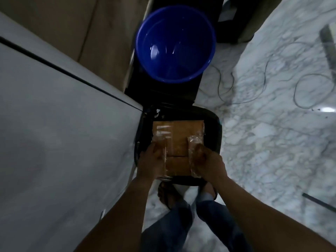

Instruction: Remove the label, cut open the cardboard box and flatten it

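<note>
Two hands are on the cardboard box (177, 142), which lies flat on a black seat (212, 135) near centre. We note the left hand (151, 160) resting on the box's near-left edge; whether its grip is spread or pinching we cannot tell. The right hand (209, 162) has its grip pinched on a crinkled clear plastic strip (195, 150) at the near-right edge. Further off sits an empty blue basin (175, 44). A white surface (54, 115) lies left, marble floor (263, 124) with cables right.

Brown cardboard box (179, 142), clear tape strips across, flat on black seat (212, 135)
</note>
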The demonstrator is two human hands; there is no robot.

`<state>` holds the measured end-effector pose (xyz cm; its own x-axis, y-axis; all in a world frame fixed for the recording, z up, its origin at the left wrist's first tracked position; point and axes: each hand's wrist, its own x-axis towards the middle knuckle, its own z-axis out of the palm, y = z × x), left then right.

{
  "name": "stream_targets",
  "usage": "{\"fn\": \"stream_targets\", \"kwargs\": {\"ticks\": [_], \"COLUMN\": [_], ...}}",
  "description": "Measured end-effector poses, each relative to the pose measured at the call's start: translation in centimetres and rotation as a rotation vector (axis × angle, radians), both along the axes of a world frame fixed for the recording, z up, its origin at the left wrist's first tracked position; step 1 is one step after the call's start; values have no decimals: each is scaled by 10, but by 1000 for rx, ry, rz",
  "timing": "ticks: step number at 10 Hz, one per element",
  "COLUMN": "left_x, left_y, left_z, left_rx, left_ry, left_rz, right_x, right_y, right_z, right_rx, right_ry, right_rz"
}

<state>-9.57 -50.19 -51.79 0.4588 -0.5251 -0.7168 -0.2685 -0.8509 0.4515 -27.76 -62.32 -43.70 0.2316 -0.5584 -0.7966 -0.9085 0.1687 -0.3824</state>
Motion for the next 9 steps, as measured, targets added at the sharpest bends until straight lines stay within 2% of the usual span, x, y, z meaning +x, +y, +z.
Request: {"fn": "stream_targets", "kwargs": {"ticks": [1,3,5,6,7,9], "left_x": [6,-2,-4,-3,-3,-10], "left_y": [2,-12,-23,-24,-30,-38], "left_z": [-52,-88,-102,-79,-29,84], "left_rx": [58,115,149,148,126,-4], "left_ry": [-13,-22,-74,-20,5,-5], "left_rz": [-90,-66,-73,-102,-131,-202], "right_x": [9,19,21,11,-6,0], "right_y": [-3,-12,-15,-6,4,-10], "right_z": [-34,-101,-141,-143,-139,4], "right_rx": [-34,-1,-5,5,-41,-100], "right_ry": [11,58,94,70,0,7], "right_rz": [71,105,170,185,205,235]}}
